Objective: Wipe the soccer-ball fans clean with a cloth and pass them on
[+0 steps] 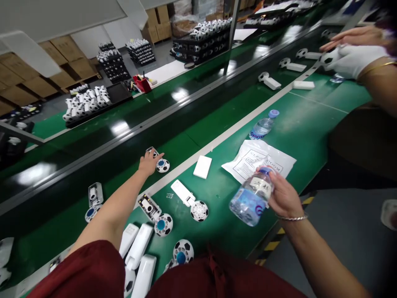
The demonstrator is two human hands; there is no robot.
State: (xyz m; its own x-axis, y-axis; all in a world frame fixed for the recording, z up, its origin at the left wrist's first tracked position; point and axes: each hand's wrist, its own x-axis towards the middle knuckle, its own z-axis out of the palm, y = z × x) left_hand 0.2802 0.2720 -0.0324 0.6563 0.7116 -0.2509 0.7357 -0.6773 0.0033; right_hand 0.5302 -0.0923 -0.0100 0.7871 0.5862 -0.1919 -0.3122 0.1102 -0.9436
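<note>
Five football-headed units show near the person: one unit (163,165) under the left hand (149,162), a second (94,200) farther left, both on the green lane (214,124) past the desk's far edge; an opened one (163,224) at that edge of the desk (220,244), a closed one (199,211) beside it, and one (183,250) cut off at the near edge. The left fingers lie over the first unit's handle; the hand hides its own hold, so I cannot tell if it is closed. The right hand (283,192) is clamped around the top of a tilted water bottle (249,200) over the near edge. A second bottle (263,126) is closer to the far edge. The held bottle covers part of a printed sheet (282,161); one white block (202,167) lies left of the sheet. Three white handles (139,246) overlap near the desk's near edge, half behind the sleeve (96,269). Farther along the lane are three more units (269,80), and a co-worker's gloved hand (356,61) partly hides another ball head (328,58); stacked trays (201,45) stand beyond
</note>
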